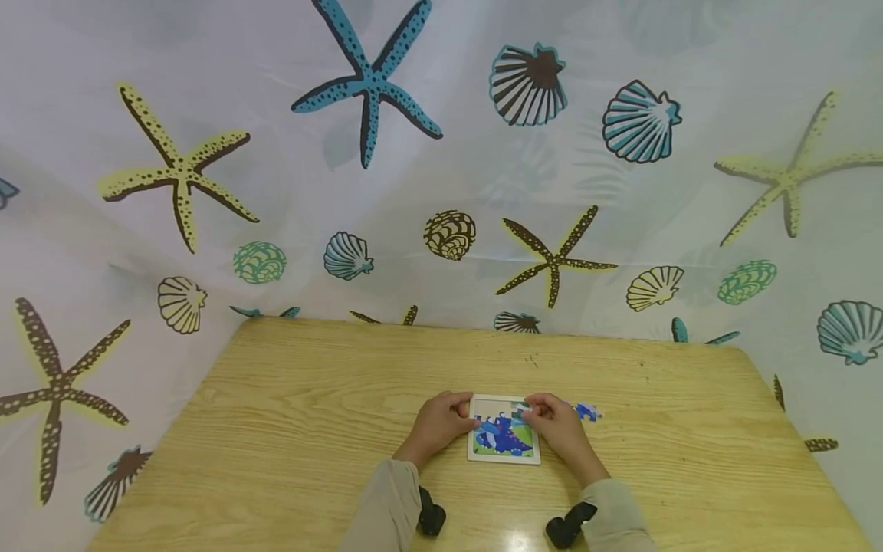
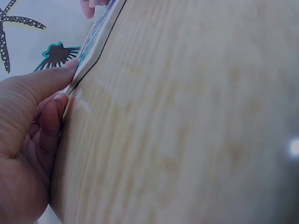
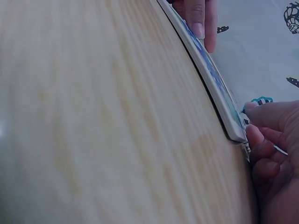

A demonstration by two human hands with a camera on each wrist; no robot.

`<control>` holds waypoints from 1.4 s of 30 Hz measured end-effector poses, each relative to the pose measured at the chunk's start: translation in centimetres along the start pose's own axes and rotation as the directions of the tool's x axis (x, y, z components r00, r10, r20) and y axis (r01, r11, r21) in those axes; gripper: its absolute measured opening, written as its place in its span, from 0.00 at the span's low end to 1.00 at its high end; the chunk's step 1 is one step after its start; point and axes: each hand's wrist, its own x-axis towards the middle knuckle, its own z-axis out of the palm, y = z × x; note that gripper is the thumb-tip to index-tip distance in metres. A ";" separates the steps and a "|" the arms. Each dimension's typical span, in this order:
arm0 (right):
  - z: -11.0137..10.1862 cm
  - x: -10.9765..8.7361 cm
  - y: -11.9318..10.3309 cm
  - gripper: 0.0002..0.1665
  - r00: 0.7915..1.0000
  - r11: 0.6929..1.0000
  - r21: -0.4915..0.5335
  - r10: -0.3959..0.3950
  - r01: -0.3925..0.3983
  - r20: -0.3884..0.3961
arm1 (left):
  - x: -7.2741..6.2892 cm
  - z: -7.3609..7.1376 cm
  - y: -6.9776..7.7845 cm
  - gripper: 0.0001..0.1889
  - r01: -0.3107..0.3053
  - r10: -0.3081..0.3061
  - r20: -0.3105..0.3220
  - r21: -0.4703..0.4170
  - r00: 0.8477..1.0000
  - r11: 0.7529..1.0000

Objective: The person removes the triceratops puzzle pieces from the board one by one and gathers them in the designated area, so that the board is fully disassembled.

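A square jigsaw puzzle board [image 1: 503, 461] with a pale frame lies flat on the table, bearing a blue-purple dinosaur picture; bare backing shows at its upper left. My left hand [image 1: 439, 422] holds the board's left side, thumb over the frame and fingers along the outer edge. At the upper right corner my right hand [image 1: 557, 429] pinches a small green-and-white puzzle piece [image 1: 519, 409] between thumb and forefinger, mostly covered by the fingertips. Just beyond that hand, a loose blue-purple puzzle piece [image 1: 588, 412] rests on the wood.
The wood-grain table [image 1: 310, 429] spreads out around the board. Behind it and at both sides hangs a white curtain [image 1: 428, 176] printed with starfish and shells. Black wrist devices [image 1: 431, 515] sit at both sleeves.
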 end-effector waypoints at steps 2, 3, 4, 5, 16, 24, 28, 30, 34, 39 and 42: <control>0.1 0.0 -0.1 0.12 1.000 1.000 -0.009 -0.004 0.004 -0.005 | 0.0 -0.1 0.0 0.22 -0.002 0.002 0.005 -0.005 1.000 1.000; 0.1 0.0 -0.2 0.13 1.000 1.000 -0.007 -0.005 0.005 -0.005 | 0.1 -0.1 -0.1 0.22 0.002 -0.002 0.006 -0.009 1.000 1.000; 0.1 0.0 -0.2 0.13 1.000 1.000 -0.009 -0.008 0.008 -0.005 | 0.1 -0.1 -0.1 0.21 0.006 -0.006 0.006 -0.016 1.000 1.000; 0.2 0.0 -0.3 0.13 1.000 1.000 -0.014 -0.008 0.008 -0.005 | 0.1 -0.1 -0.1 0.21 0.003 -0.002 0.006 -0.019 1.000 1.000; 0.4 0.0 -0.1 0.16 1.000 0.991 -0.136 -0.023 0.023 0.002 | 0.1 -0.1 -0.3 0.24 0.011 -0.011 0.004 -0.007 1.000 1.000; 0.5 0.4 -0.5 0.17 0.999 0.974 -0.225 -0.027 0.030 0.019 | 0.2 -0.1 -0.3 0.25 0.013 -0.013 0.000 -0.016 1.000 1.000; 0.4 0.3 -0.7 0.15 1.000 0.975 -0.222 -0.007 0.013 0.029 | 0.1 -0.1 -0.3 0.25 0.016 -0.016 0.004 -0.021 1.000 1.000; 0.3 0.3 -0.8 0.14 1.000 0.976 -0.219 -0.005 0.011 0.031 | 0.1 -0.1 -0.2 0.25 0.018 -0.018 0.004 -0.026 1.000 0.999; 0.3 0.1 -1.0 0.15 0.999 0.973 -0.229 -0.006 0.014 0.038 | 0.1 0.0 -0.2 0.25 0.019 -0.019 0.003 -0.030 1.000 0.999; 0.4 0.1 -1.2 0.15 0.999 0.969 -0.247 0.008 0.002 0.041 | 0.2 0.1 -0.3 0.25 0.015 -0.015 0.003 -0.014 1.000 1.000; 0.4 0.1 -1.3 0.15 0.999 0.968 -0.250 0.021 -0.011 0.035 | 0.2 0.2 -0.3 0.24 0.011 -0.011 0.002 -0.005 1.000 1.000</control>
